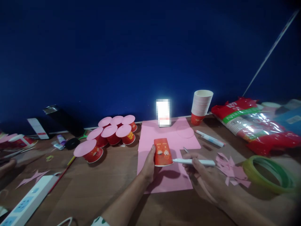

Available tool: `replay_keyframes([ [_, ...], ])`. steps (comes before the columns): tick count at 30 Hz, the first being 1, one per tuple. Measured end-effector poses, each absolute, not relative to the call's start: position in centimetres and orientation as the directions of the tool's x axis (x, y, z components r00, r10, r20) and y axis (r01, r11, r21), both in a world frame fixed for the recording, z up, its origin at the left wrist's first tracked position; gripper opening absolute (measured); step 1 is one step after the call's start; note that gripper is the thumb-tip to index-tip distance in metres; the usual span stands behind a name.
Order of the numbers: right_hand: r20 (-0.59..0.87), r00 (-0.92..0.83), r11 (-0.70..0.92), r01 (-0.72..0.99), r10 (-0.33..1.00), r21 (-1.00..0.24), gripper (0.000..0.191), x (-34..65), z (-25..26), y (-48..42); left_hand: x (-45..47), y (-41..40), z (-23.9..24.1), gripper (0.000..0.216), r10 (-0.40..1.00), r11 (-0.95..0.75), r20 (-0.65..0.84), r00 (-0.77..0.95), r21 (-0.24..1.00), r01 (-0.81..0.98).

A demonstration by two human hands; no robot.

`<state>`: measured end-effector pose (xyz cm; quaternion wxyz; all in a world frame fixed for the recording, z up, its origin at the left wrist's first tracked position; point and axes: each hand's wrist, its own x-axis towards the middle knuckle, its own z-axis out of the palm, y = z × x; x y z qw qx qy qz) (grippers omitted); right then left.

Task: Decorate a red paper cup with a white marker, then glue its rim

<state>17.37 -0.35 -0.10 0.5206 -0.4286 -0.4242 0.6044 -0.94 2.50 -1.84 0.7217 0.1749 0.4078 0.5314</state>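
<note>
My left hand (pixel 148 166) is closed around the side of a red printed paper cup (pixel 163 150), whose white rim faces down toward me. In my right hand (pixel 199 174) is a white marker (pixel 203 162), its tip close to the cup's rim; I cannot tell whether it touches. A thin metal tip (pixel 185 149) also pokes out by the right fingers, the rest of it hidden. Below the cup lie pink paper sheets (pixel 150 135), one with a round outline (pixel 185 131) on it.
Several red cups topped with pink discs (pixel 109 131) stand left. A cup stack (pixel 201 105), a red plastic package (pixel 249 122), paper scraps (pixel 231 171) and a tape roll (pixel 249 169) lie right. A power strip (pixel 30 196) is front left; another person's hand (pixel 8 166) shows beyond.
</note>
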Motion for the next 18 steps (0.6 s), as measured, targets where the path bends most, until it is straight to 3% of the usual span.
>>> replay_keyframes([
  [5,0.008,-0.183,0.018,0.049,0.983,-0.999,0.039,17.9,0.1,-0.6,-0.9,2.4,-1.7,0.055,0.904,0.397,-0.41,0.117,0.709,-0.583],
  [9,0.161,-0.229,0.228,0.307,0.96,-0.924,0.03,18.1,1.4,-1.0,-0.8,2.2,-1.2,0.054,0.911,0.389,-0.394,0.125,0.715,-0.581],
  [12,0.231,-0.236,0.307,0.37,0.944,-0.877,0.028,17.9,2.1,-1.2,-0.8,2.2,-1.0,0.052,0.912,0.384,-0.392,0.119,0.717,-0.582],
  [18,0.227,-0.251,0.314,0.396,0.941,-0.863,0.028,18.0,1.7,-1.1,-0.9,2.3,-1.3,0.056,0.907,0.398,-0.399,0.136,0.705,-0.587],
])
